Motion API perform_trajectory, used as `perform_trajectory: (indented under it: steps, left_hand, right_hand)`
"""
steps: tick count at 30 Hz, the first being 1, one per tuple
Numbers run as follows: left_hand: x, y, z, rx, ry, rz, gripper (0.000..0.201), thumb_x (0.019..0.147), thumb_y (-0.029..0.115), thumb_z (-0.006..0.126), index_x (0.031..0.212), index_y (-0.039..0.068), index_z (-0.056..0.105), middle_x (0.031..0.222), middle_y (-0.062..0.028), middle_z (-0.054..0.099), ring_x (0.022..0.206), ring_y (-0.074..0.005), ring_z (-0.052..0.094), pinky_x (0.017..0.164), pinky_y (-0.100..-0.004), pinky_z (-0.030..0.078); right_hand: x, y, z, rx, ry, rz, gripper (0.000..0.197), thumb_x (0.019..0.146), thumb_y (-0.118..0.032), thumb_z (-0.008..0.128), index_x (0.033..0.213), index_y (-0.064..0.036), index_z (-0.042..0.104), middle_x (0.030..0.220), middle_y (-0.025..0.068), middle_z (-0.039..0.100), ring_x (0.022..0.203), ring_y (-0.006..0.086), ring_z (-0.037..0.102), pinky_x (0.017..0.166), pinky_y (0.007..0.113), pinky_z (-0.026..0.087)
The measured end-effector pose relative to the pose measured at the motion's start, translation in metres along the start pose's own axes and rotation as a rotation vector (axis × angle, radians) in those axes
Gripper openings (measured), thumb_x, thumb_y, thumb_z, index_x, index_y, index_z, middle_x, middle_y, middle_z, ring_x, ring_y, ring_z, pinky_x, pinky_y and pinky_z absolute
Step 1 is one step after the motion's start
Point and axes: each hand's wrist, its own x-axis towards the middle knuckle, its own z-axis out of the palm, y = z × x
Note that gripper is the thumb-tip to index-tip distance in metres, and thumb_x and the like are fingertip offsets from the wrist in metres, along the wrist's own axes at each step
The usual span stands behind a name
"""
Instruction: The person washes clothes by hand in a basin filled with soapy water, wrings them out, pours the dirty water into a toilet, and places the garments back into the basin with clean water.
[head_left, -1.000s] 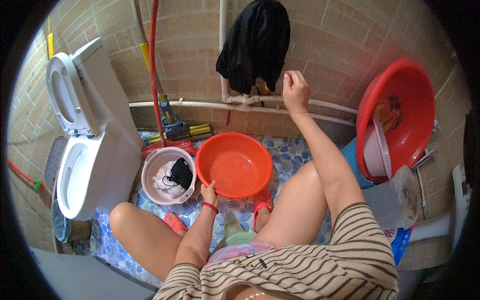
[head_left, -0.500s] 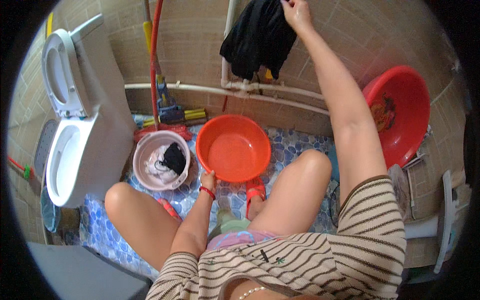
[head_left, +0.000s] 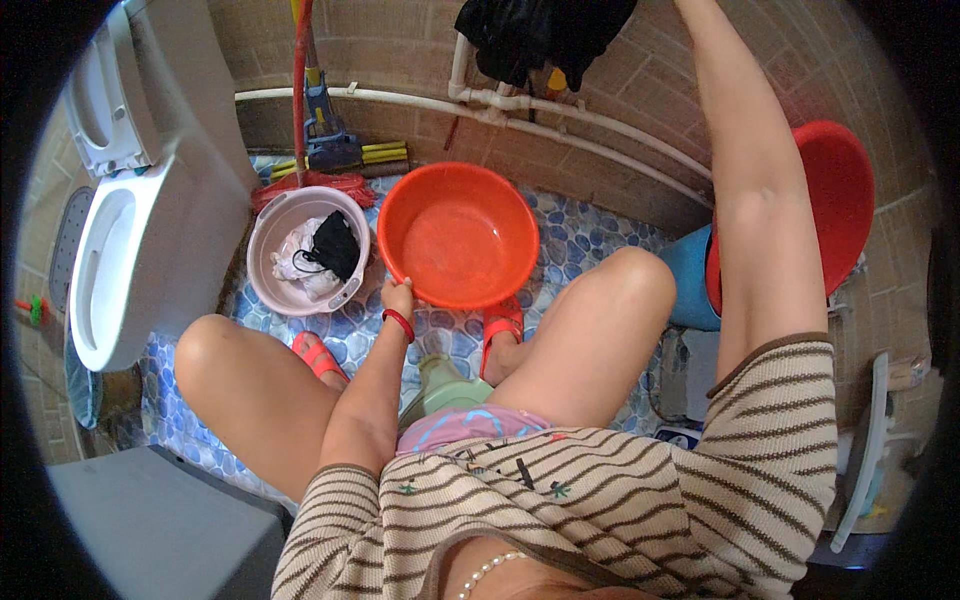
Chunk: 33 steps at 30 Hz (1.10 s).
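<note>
My left hand (head_left: 398, 295) grips the near rim of an orange-red plastic basin (head_left: 455, 185) on the floor. The basin looks to have a wet, shiny bottom. My right forearm (head_left: 755, 110) stretches up past the top edge, so its hand is out of the picture. Beside that arm, a black garment (head_left: 540, 35) hangs against the wall, its upper part cut off by the edge. Left of the orange basin stands a pale pink basin (head_left: 257, 255). White cloth (head_left: 318, 283) and a black cloth piece (head_left: 336, 243) lie inside it.
A white toilet (head_left: 100, 270) with raised lid stands left. Mops (head_left: 325, 120) lean behind the basins, below white wall pipes (head_left: 400, 97). A blue bucket (head_left: 690, 280) and a red basin (head_left: 840, 190) are right. A grey box (head_left: 170, 530) fills the lower left; a green stool (head_left: 445, 385) is beneath me.
My right arm has reached farther up, and its hand has left the picture. The black garment sits higher in view. The view has shifted; my left hand stays on the orange basin's rim.
</note>
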Motion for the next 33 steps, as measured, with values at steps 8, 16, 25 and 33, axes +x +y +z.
perform_trajectory:
  steps: [8, 16, 25, 33]
  left_hand:
    - [0.000, -0.001, 0.005, 0.039, 0.002, 0.042, 0.011, 0.087, 0.010, 0.049, 0.097, 0.005, 0.051, 0.080, -0.0075, 0.058, 0.059, -0.0188, 0.058, 0.045, -0.0313, 0.050]
    - [0.001, 0.004, 0.013, -0.040, -0.019, -0.006, 0.013, 0.087, 0.009, 0.049, 0.098, 0.003, 0.052, 0.081, -0.0071, 0.058, 0.054, -0.0172, 0.057, 0.041, -0.0281, 0.049]
    - [-0.005, 0.014, 0.026, -0.088, -0.072, -0.028, 0.011, 0.087, 0.008, 0.049, 0.097, 0.002, 0.051, 0.081, -0.0086, 0.058, 0.055, -0.0174, 0.058, 0.039, -0.0270, 0.049]
    - [-0.003, 0.015, 0.038, -0.100, -0.085, -0.047, 0.009, 0.089, 0.009, 0.046, 0.096, 0.004, 0.048, 0.081, -0.0088, 0.059, 0.060, -0.0195, 0.060, 0.045, -0.0309, 0.053]
  right_hand:
    - [-0.044, -0.025, -0.008, -0.047, -0.077, -0.049, 0.046, 0.080, -0.043, 0.064, 0.093, -0.0016, 0.049, 0.086, 0.0116, 0.054, 0.077, 0.0187, 0.051, 0.067, 0.034, 0.043]
    - [-0.012, 0.031, -0.014, 0.360, -0.322, -0.083, 0.031, 0.081, -0.027, 0.067, 0.101, -0.0075, 0.052, 0.087, 0.0010, 0.054, 0.075, 0.0103, 0.050, 0.058, 0.025, 0.041]
    - [-0.001, 0.040, -0.017, 0.528, -0.397, 0.014, 0.025, 0.081, -0.019, 0.066, 0.100, -0.0103, 0.053, 0.089, -0.0008, 0.054, 0.079, 0.0096, 0.051, 0.060, 0.023, 0.042]
    - [0.002, 0.019, -0.031, -0.031, -0.361, -0.063, 0.007, 0.082, -0.012, 0.059, 0.085, -0.0057, 0.057, 0.061, -0.0005, 0.049, 0.051, 0.0108, 0.046, 0.045, 0.025, 0.037]
